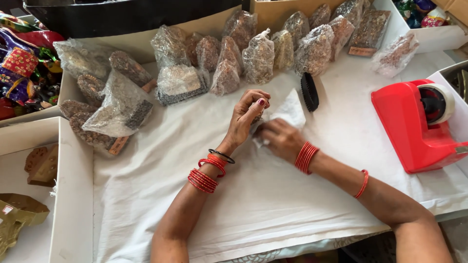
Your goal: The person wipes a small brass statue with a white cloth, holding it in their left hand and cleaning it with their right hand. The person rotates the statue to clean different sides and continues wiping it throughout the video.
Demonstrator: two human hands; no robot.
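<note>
Two hands wrapping a small item in white paper.
Left hand [246, 117] pinches the item; right hand [280, 139] presses paper [291, 111] around it. Likely next: folding it shut, near the tape dispenser [414, 129].

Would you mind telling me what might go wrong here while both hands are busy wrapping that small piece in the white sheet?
1. The small piece is almost hidden between the left hand and the right hand; it might slip from the loose white wrapping sheet.
2. The black brush lies right beside the sheet and may get knocked.
3. The wrapped bundles lean crowded just behind and could topple if nudged.
</note>
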